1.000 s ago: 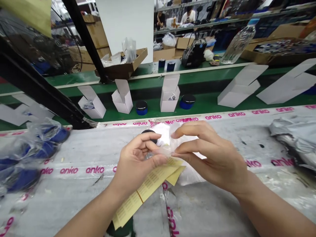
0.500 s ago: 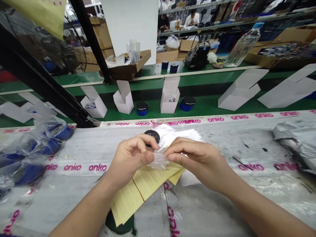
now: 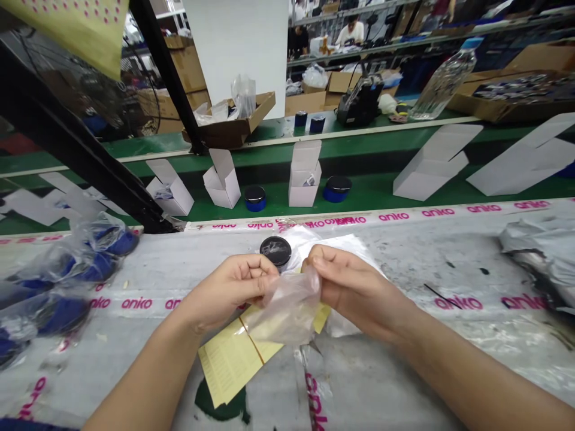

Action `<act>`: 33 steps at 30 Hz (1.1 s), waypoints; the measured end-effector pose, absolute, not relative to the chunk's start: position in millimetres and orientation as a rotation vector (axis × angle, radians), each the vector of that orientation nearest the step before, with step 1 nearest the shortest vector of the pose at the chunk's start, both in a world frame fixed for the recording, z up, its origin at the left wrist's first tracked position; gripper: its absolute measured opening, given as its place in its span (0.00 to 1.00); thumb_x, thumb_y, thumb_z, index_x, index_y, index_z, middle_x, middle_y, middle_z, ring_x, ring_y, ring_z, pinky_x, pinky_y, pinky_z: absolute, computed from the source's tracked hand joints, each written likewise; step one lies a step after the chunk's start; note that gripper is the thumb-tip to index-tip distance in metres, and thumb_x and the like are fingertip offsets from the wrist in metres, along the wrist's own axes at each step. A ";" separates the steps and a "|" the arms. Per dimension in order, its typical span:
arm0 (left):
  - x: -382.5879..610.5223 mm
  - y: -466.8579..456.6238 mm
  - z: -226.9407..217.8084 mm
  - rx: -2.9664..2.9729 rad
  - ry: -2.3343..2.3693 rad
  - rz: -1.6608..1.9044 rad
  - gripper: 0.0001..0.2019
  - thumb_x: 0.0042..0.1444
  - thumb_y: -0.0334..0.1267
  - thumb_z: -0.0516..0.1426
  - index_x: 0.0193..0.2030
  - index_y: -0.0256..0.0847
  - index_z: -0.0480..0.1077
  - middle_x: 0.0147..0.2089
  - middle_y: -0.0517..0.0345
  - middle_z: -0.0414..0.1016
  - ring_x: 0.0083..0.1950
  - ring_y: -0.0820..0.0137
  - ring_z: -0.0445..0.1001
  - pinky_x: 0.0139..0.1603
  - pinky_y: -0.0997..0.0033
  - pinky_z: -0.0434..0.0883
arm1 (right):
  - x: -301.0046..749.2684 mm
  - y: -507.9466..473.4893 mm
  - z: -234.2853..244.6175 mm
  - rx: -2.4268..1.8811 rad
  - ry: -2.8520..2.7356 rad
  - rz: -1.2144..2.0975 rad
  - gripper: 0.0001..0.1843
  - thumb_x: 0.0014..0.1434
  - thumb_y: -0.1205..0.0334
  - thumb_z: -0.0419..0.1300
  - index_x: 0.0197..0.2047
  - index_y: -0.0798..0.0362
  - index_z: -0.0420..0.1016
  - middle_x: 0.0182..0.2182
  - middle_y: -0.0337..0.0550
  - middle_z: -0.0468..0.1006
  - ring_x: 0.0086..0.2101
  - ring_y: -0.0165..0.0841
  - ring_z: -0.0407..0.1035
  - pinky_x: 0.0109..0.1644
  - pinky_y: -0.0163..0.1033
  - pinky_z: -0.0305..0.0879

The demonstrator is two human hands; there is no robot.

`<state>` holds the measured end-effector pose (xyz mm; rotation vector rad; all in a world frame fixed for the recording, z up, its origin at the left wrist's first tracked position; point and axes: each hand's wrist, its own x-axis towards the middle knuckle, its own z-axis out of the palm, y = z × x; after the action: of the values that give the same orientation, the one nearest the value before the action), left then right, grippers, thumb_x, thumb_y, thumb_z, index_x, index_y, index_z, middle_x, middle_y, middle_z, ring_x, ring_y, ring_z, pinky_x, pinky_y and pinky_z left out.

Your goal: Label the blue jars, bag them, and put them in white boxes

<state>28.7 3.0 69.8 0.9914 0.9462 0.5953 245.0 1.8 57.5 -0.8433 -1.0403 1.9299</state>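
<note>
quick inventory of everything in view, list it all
clear plastic bag: 1, transparent, held between both hands
jar: 1, black lid, just beyond the left hand
white sheet: 1, white, beyond the right hand
leaflets: folded, yellow, under the hands
table covering: 1, grey-white with pink "anko" print, under all this
bagged blue jars: several, blue, left side
crumpled bag: 1, silver-grey, right side
blue jars: 2, black lids, green belt
open cartons: 3, white, green belt
flattened cartons: several, white, green belt
water bottle: 1, clear, far right
cardboard tray: 1, brown, far back
co-workers: 2, far back
left hand: 1, on the bag
right hand: 1, on the bag
</note>
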 end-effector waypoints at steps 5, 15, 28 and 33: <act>30.4 5.4 60.1 1.176 1.108 0.851 0.16 0.58 0.51 0.64 0.34 0.40 0.68 0.26 0.65 0.68 0.24 0.77 0.68 0.24 0.78 0.66 | 236.9 9.3 50.6 -1.189 -1.359 1.557 0.15 0.57 0.51 0.67 0.31 0.52 0.71 0.27 0.38 0.74 0.28 0.32 0.71 0.34 0.39 0.70; 40.9 34.5 15.2 1.794 1.760 0.872 0.08 0.70 0.37 0.48 0.37 0.43 0.61 0.26 0.63 0.69 0.28 0.69 0.72 0.31 0.72 0.64 | 222.3 55.8 36.5 -1.645 -2.013 0.783 0.10 0.60 0.70 0.55 0.27 0.51 0.68 0.28 0.43 0.80 0.30 0.35 0.74 0.33 0.37 0.62; 5.3 31.2 29.1 1.555 1.104 0.831 0.34 0.48 0.25 0.66 0.62 0.45 0.64 0.64 0.47 0.69 0.63 0.60 0.72 0.64 0.57 0.68 | 225.6 58.3 36.7 -1.049 -2.259 0.921 0.26 0.54 0.66 0.67 0.56 0.49 0.72 0.52 0.49 0.79 0.49 0.42 0.73 0.52 0.45 0.68; -1.1 35.2 28.7 1.102 1.043 0.950 0.48 0.44 0.30 0.72 0.70 0.47 0.57 0.64 0.44 0.71 0.62 0.58 0.73 0.61 0.56 0.71 | 199.2 73.4 34.9 -1.156 -1.896 1.215 0.19 0.62 0.49 0.62 0.51 0.53 0.71 0.34 0.44 0.81 0.34 0.39 0.75 0.38 0.42 0.69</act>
<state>-1.1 35.2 28.7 1.1023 1.0426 0.9501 199.2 73.4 34.9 -1.1558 -1.8960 1.2150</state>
